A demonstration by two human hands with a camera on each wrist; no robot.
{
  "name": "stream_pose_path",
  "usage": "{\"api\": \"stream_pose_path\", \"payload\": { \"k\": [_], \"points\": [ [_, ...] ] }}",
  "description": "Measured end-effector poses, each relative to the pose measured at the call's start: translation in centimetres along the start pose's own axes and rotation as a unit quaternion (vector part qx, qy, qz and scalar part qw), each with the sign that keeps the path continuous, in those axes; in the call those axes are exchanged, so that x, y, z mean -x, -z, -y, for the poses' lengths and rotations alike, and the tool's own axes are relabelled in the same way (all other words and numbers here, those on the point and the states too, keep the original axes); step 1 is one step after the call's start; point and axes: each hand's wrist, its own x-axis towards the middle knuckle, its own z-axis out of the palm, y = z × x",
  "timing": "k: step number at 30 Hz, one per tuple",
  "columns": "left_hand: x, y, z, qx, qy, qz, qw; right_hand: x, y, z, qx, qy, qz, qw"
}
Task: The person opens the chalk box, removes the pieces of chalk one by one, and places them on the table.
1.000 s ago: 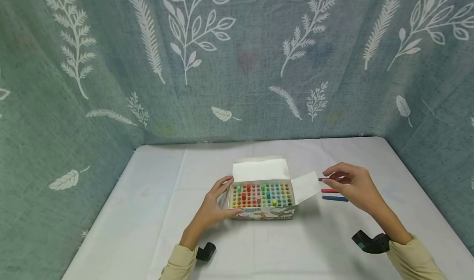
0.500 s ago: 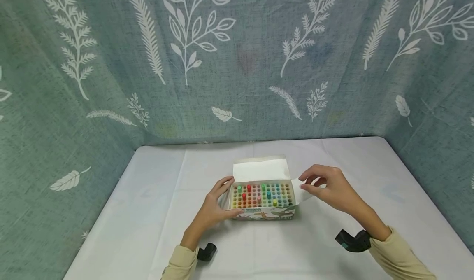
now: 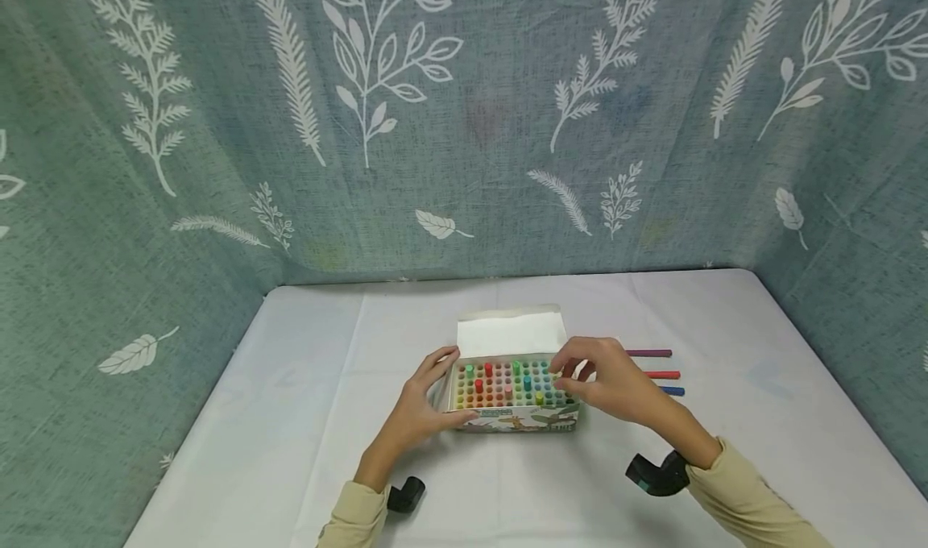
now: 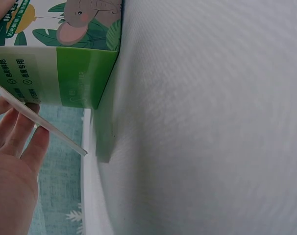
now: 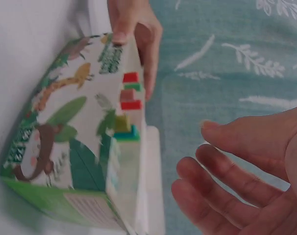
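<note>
Hiding part of the box point(image 3: 516, 421), right hand point(image 3: 603, 377) loose-fingered and empty, left hand point(image 3: 420, 407) gripping it

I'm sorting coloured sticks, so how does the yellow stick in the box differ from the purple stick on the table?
The yellow stick stands upright in the box, while the purple stick lies flat on the table. Only the top of the yellow stick shows; the purple stick shows much more of its length. Shared: neither is held by the left hand or right hand.
</note>
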Motion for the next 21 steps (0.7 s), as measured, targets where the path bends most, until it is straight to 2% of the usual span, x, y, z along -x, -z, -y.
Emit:
{"api": "stream_pose_path", "payload": {
  "k": [10,21],
  "points": [
    [0.0,0.0,0.1,0.004,-0.001,0.001,1.0,-0.9,-2.8,-1.1,0.005,-0.005,0.063,0.998],
    [-0.1,0.0,0.1,0.003,-0.012,-0.003,0.9999,-1.0,-3.5,-1.2,0.026,0.001,0.083,0.996]
  ]
}}
